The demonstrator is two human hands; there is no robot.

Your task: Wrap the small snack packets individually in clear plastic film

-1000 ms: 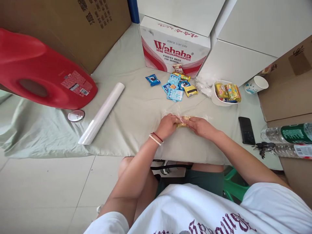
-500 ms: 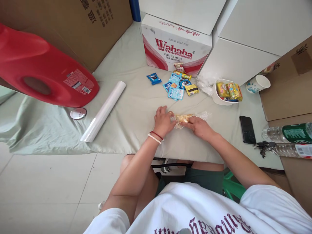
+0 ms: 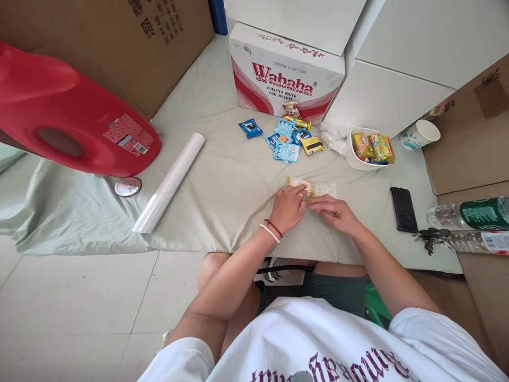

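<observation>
A yellow snack packet (image 3: 293, 182) lies on the cloth in front of me, with crinkled clear plastic film (image 3: 328, 189) spreading out to its right. My left hand (image 3: 289, 207) is over the packet's near side, fingers curled onto it, and hides part of it. Just below the film is my right hand (image 3: 336, 213), its fingers stretched out toward the left fingertips. Whether the right fingertips touch the film's near edge is hard to make out. Beyond both hands is a loose group of small snack packets, among them a light blue packet (image 3: 287, 153) and a yellow packet (image 3: 312, 146).
A white roll (image 3: 169, 183) and a red jug (image 3: 79, 111) are to the left. At the back stands a Wahaha carton (image 3: 286, 79). On the right are a white tub (image 3: 363, 164) of snacks, a paper cup (image 3: 420, 135), a phone (image 3: 403, 209), keys (image 3: 431, 240) and plastic bottles (image 3: 483, 213).
My left hand has shifted right and turned over the packet, closer to my right hand. My right hand has come off the packet's top, drawing slightly toward me with straighter fingers.
</observation>
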